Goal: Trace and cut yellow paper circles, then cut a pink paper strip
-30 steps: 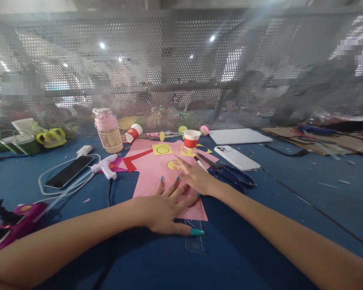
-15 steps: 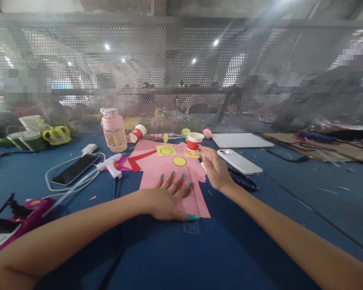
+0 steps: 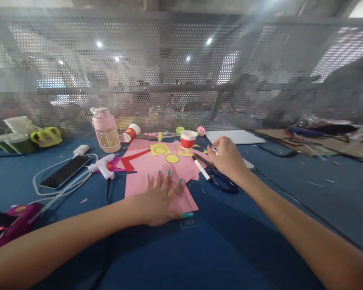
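Observation:
My left hand (image 3: 161, 199) lies flat with fingers spread on pink paper (image 3: 133, 185) and a clear ruler (image 3: 181, 195). My right hand (image 3: 226, 155) is closed over the white phone (image 3: 248, 164), its fingertips partly hidden, so what they hold is unclear. Left of it are a white marker (image 3: 202, 170) and dark-handled scissors (image 3: 222, 181). A red and white paper cup (image 3: 188, 140) stands behind the pink paper. A yellow circle (image 3: 172, 158) and a yellow square with a drawn circle (image 3: 160, 150) lie on the paper.
On the left are a pink bottle (image 3: 105, 131), a glue gun (image 3: 104, 166), a black phone (image 3: 65, 171) and a magenta power strip (image 3: 21, 219). A second cup (image 3: 131, 133) lies tipped. White sheets (image 3: 236, 137) and cardboard (image 3: 278, 139) are at the back right.
My right hand has moved right, from beside the cup to above the white phone, and its fingers have closed. The marker and scissors show more fully. The view has shifted slightly; my left hand stays on the paper.

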A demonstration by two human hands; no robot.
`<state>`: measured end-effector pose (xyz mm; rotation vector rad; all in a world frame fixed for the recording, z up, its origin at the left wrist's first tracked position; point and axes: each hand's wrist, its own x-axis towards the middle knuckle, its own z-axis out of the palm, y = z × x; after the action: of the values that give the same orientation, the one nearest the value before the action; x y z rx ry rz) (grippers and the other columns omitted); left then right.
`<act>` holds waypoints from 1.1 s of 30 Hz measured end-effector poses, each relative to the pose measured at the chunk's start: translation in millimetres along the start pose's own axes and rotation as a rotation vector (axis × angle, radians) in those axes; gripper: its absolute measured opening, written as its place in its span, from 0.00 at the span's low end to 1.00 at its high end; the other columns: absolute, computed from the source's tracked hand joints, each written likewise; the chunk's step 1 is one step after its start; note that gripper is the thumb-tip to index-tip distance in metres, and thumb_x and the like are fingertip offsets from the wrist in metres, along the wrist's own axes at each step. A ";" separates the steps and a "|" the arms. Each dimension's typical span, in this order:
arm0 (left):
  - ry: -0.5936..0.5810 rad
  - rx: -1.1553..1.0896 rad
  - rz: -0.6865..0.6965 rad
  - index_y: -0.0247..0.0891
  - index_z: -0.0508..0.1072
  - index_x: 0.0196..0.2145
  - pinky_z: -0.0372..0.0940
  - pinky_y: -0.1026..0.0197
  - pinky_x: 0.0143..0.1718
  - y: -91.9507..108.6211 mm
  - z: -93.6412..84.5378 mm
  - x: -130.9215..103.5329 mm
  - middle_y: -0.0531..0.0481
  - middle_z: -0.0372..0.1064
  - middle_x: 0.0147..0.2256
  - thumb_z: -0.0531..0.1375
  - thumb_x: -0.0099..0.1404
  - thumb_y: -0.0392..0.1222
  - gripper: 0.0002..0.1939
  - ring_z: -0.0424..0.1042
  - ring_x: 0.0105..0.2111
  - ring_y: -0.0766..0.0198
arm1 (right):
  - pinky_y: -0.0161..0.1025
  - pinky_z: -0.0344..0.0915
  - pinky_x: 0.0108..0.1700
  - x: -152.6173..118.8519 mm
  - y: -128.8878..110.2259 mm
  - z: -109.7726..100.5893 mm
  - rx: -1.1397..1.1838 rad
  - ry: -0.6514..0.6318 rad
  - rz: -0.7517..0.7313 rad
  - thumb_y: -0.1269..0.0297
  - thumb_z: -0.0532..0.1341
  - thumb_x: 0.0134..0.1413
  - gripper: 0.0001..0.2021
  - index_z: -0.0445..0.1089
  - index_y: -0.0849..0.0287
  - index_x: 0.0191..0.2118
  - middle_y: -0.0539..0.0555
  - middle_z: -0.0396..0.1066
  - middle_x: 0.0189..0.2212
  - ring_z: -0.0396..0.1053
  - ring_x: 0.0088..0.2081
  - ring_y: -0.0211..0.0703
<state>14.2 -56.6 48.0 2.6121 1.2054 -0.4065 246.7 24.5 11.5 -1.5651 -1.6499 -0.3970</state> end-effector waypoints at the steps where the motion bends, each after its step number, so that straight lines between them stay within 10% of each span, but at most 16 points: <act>1: 0.040 0.017 0.011 0.36 0.34 0.64 0.30 0.29 0.55 -0.1 2.0 2.3 0.36 0.21 0.64 0.47 0.60 0.64 0.44 0.18 0.60 0.36 | 0.47 0.66 0.35 0.8 2.0 -0.7 -0.027 -0.065 0.009 0.59 0.56 0.50 0.08 0.59 0.58 0.32 0.62 0.69 0.30 0.69 0.34 0.53; 7: 0.030 -0.074 -0.040 0.34 0.31 0.64 0.27 0.29 0.55 -2.1 9.3 10.5 0.35 0.12 0.62 0.41 0.57 0.70 0.49 0.15 0.59 0.34 | 0.41 0.66 0.35 -10.7 -10.0 -4.3 -0.018 -0.555 -0.204 0.72 0.58 0.44 0.11 0.62 0.59 0.38 0.59 0.69 0.34 0.69 0.35 0.48; 12: -0.051 -0.081 -0.010 0.34 0.37 0.64 0.28 0.27 0.53 3.3 0.6 2.8 0.36 0.18 0.63 0.45 0.58 0.68 0.47 0.14 0.59 0.34 | 0.45 0.65 0.41 -15.2 -12.7 -2.8 -0.063 -0.631 -0.154 0.78 0.57 0.40 0.23 0.63 0.62 0.47 0.64 0.69 0.40 0.69 0.40 0.54; 19: -0.094 -0.082 0.039 0.38 0.30 0.64 0.32 0.25 0.52 4.3 -7.3 -2.1 0.36 0.16 0.63 0.49 0.57 0.66 0.48 0.17 0.59 0.32 | 0.38 0.64 0.27 -3.8 -24.5 -13.2 0.490 -0.538 0.149 0.64 0.52 0.54 0.06 0.64 0.57 0.32 0.51 0.67 0.20 0.68 0.23 0.42; 23: 0.116 -0.026 -0.007 0.36 0.44 0.63 0.37 0.28 0.54 -0.4 2.2 8.6 0.32 0.29 0.64 0.46 0.61 0.63 0.40 0.27 0.62 0.33 | 0.35 0.63 0.19 -14.9 -43.9 -22.5 1.315 -0.651 0.388 0.45 0.61 0.42 0.20 0.60 0.56 0.32 0.48 0.69 0.19 0.67 0.18 0.39; 27: 0.493 -0.102 0.086 0.29 0.50 0.60 0.48 0.41 0.57 -16.7 17.5 28.4 0.29 0.47 0.60 0.48 0.66 0.51 0.30 0.44 0.62 0.45 | 0.27 0.45 0.09 -44.1 -57.4 -18.1 1.562 -0.770 0.426 0.44 0.62 0.41 0.22 0.55 0.56 0.21 0.40 0.54 0.05 0.48 0.06 0.29; 33: 0.766 -0.096 0.397 0.30 0.67 0.41 0.64 0.55 0.38 -36.7 28.8 43.6 0.40 0.69 0.35 0.46 0.67 0.42 0.16 0.64 0.35 0.58 | 0.26 0.44 0.09 -61.7 -65.3 -15.8 1.705 -1.036 0.465 0.43 0.55 0.49 0.22 0.56 0.57 0.20 0.43 0.61 0.08 0.52 0.07 0.30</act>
<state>8.8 -12.1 2.5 2.8972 0.7813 0.7656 184.8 -40.7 -4.0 -0.5799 -1.2801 1.8459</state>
